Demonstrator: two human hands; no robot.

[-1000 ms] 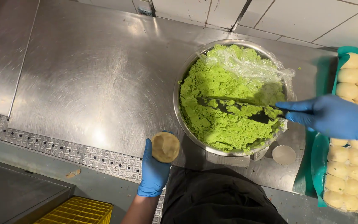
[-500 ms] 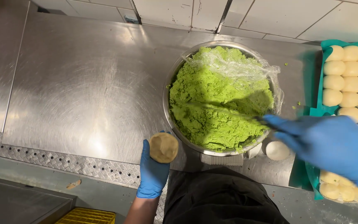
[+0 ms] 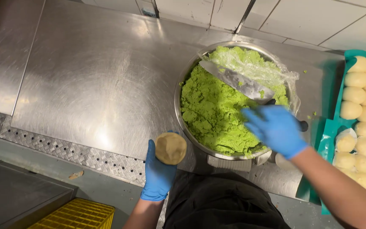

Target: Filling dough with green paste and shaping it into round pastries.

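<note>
A: What has changed around the steel bowl [image 3: 183, 114] since a second ago?

B: The flat metal spatula [image 3: 238, 81]. It lay low across the green filling [image 3: 212, 114] with its blade pressed in; now the blade is lifted, angled up toward the bowl's far rim, with green flecks on it and no real load that I can make out.

A: And the right hand [image 3: 274, 129]?

B: It has swung in from the bowl's right side to sit over the near right part of the bowl. It is blurred, blue-gloved, fingers bunched together around the spatula's dark handle, though I can't tell the exact grip.

A: So the scoop is not yet on the dough?

B: I judge not. The dough disc [image 3: 170, 148] sits bare, just off the bowl's near left rim, cupped on the left hand [image 3: 159, 169], whose gloved fingers curl up under it. That hand has hardly moved.

A: Anything else by the bowl?

B: Crumpled plastic film [image 3: 261, 70] over its far side, and to its right a teal tray [image 3: 333, 135] of pale dough balls [image 3: 363, 95], more in view than before.
</note>
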